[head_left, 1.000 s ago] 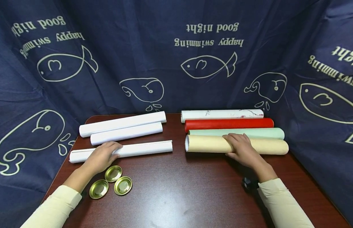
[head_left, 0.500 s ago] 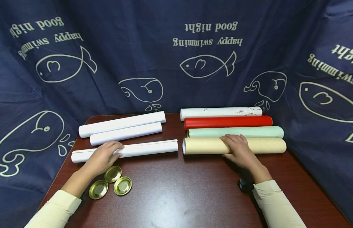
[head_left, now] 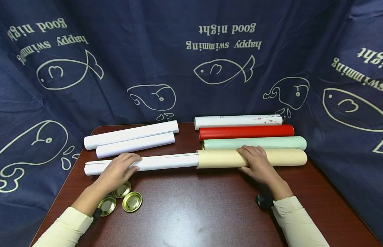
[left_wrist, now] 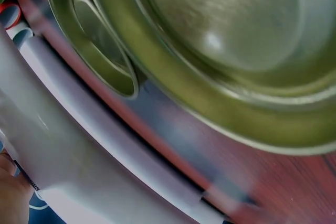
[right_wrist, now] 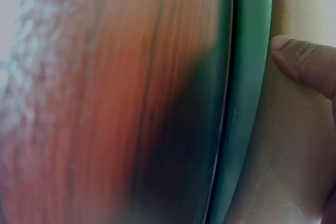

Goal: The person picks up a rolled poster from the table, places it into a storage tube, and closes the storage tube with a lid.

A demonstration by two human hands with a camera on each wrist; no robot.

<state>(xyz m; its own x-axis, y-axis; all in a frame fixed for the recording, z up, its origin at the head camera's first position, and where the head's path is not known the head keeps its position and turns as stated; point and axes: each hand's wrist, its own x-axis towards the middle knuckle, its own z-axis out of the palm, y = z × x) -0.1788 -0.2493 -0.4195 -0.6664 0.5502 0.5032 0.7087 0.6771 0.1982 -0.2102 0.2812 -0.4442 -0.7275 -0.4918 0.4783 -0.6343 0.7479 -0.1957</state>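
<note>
My left hand (head_left: 120, 170) grips a rolled sheet of white paper (head_left: 166, 162) lying crosswise on the table. The roll's right end disappears into the left mouth of a cream-coloured tube (head_left: 217, 159). My right hand (head_left: 256, 164) holds that tube around its middle, the thumb (right_wrist: 302, 62) lying along its side in the right wrist view. Three gold-coloured round lids (head_left: 132, 201) sit by my left forearm, which partly covers two of them. Up close in the left wrist view are the white roll (left_wrist: 68, 145) and a large gold lid (left_wrist: 210, 98).
Behind my left hand lie two more white paper rolls (head_left: 132, 134). A pale green tube (head_left: 256, 142), a red tube (head_left: 247, 132) and a white flower-patterned tube (head_left: 237, 121) lie behind the cream one. A navy curtain (head_left: 179, 61) encloses the dark red table (head_left: 179, 219).
The white paper roll and my left hand have moved right, and the roll's end has passed into the cream tube. My right hand has shifted slightly left with the tube.
</note>
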